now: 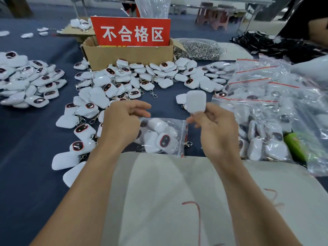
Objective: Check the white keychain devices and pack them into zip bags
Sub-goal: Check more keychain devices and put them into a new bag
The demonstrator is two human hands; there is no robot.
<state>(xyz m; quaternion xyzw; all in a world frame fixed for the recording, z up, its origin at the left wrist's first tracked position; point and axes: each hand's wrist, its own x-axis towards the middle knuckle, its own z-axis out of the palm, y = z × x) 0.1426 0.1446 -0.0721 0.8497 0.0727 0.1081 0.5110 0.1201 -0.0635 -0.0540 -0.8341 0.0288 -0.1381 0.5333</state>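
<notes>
Head view: what is largest here?

— The dark blue cloth-covered tabletop [26, 139]. Next is an off-white fabric sheet [177, 192] lying over its near edge, under both forearms.

— And on the cloth?

— A wide heap of white rounded keychain devices [124, 80] runs from the left edge to the middle. Crumpled clear zip bags with red strips [266, 89] are piled along the right edge. A brown cardboard box [127, 55] with a red sign [131, 31] stands at the far middle.

— The hands?

— Just beyond the fabric lies a clear zip bag holding several devices [165, 137]. The left hand [122, 121] sits over its left corner, fingers curled. I cannot tell whether it grips the plastic. The right hand [216, 128] pinches one white keychain device [196, 102] by its lower end. The device is upright above the bag's right corner, with its plain back facing the camera.
</notes>
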